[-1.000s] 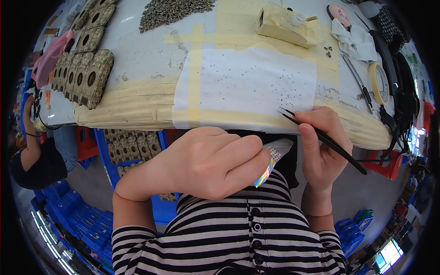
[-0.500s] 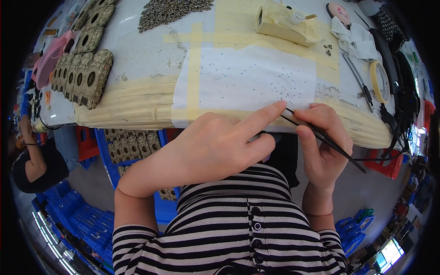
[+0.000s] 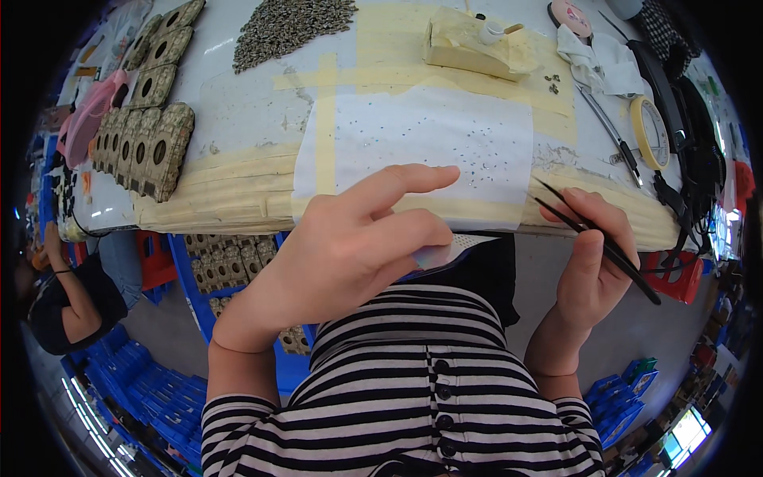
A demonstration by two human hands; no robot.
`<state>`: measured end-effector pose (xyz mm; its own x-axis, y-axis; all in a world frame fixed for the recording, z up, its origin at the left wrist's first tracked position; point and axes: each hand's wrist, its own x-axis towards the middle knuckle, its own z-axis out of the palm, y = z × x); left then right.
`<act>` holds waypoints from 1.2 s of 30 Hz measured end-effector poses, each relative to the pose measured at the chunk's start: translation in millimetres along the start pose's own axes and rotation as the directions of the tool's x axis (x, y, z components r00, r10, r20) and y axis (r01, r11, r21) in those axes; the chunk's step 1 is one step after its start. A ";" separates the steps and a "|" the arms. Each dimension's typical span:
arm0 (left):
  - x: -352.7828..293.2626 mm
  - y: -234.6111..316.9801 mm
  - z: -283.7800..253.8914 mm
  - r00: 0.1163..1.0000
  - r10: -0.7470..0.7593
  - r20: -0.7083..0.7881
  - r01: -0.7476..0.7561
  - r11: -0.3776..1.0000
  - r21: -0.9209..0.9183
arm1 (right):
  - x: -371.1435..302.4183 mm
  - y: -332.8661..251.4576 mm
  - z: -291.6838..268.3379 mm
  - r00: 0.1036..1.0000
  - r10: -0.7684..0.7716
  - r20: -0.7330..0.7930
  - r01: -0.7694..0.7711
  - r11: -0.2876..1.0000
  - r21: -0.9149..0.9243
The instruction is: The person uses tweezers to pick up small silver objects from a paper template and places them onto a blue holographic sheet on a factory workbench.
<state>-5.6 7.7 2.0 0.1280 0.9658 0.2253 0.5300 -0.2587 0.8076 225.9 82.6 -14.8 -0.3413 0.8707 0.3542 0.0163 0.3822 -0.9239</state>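
Observation:
My right hand [image 3: 592, 262] grips a pair of black tweezers [image 3: 608, 248] near the right end of a white paper sheet [image 3: 397, 119]. The two tips stand apart with nothing visible between them. My left hand [image 3: 334, 246] is over the sheet's front edge, index finger stretched out over the paper and the other fingers curled. Beneath those fingers shows part of a flat, pale, dotted piece [image 3: 462, 245] with a shiny, rainbow-tinted patch beside it; the hand hides most of it. Tiny blue and clear gems [image 3: 477, 151] lie scattered on the sheet, densest at its right.
Camouflage-patterned pieces with round holes [image 3: 143, 147] stand in rows at the left. A pile of small metallic bits [image 3: 290, 30] lies at the back, beside a taped box [image 3: 477, 48]. A tape roll [image 3: 650, 133] and a pen-like tool [image 3: 612, 131] are at right. Another person's arm [image 3: 75, 286] shows far left.
My hands have moved apart: the left index finger went left from the tweezer tips, and the right hand moved right and slightly down with the tweezers. The dotted piece now shows under my left hand.

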 end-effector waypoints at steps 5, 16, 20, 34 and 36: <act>6.6 -6.7 -7.6 0.978 -0.206 -0.016 0.181 0.892 -0.413 | 5.1 -6.9 11.9 0.998 0.006 0.067 -0.007 1.000 0.010; 5.2 -3.8 3.6 0.927 -0.374 -0.023 0.190 0.521 -0.832 | 11.8 -13.3 40.9 0.995 0.084 0.061 -0.093 0.983 0.158; 2.8 0.3 0.2 0.922 -0.387 0.025 0.242 0.524 -0.816 | 7.0 -10.5 40.2 0.996 0.071 0.061 -0.081 0.980 0.181; 3.6 -5.1 -3.4 0.894 -0.445 0.044 0.301 0.526 -0.795 | 3.5 -17.5 26.3 0.910 -0.348 0.225 0.405 0.859 -0.314; 5.1 -6.2 -3.5 0.891 -0.449 0.069 0.322 0.517 -0.794 | 6.8 -25.1 29.5 0.896 -0.339 0.286 0.430 0.821 -0.375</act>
<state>-11.2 14.2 0.1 -0.0662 0.9777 -0.1992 -0.3502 0.1642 0.9222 195.5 69.8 6.5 -0.5803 0.5626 0.5889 0.2193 0.8043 -0.5523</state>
